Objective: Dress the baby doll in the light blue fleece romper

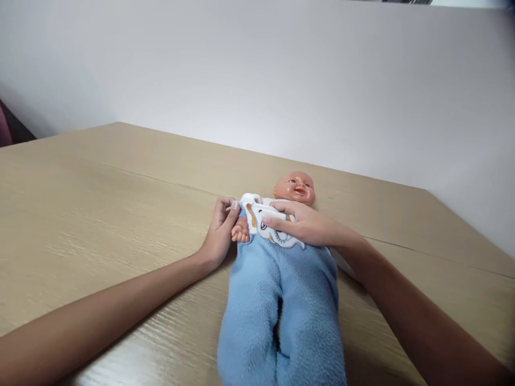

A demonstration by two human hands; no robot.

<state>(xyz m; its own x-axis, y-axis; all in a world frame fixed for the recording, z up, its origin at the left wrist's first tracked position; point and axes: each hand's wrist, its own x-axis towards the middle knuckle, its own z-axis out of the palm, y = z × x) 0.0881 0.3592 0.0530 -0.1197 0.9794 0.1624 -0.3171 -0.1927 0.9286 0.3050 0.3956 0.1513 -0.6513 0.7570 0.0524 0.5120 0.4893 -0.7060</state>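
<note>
A baby doll (295,186) lies on its back, its bald head away from me. It wears a blue fleece outfit (257,300) with a white top part that bears an elephant patch (263,222). At the doll's arm on the left of the view, my left hand (220,228) pinches the blue-edged sleeve between thumb and fingers. The doll's small hand (240,230) sticks out just below. My right hand (303,222) rests across the doll's chest over the patch, its thumb and fingers apart.
The doll lies on a light wooden table (140,214) with thin seams. Behind the table stands a plain pale wall (241,69). Something dark and reddish (8,126) shows at the far left edge.
</note>
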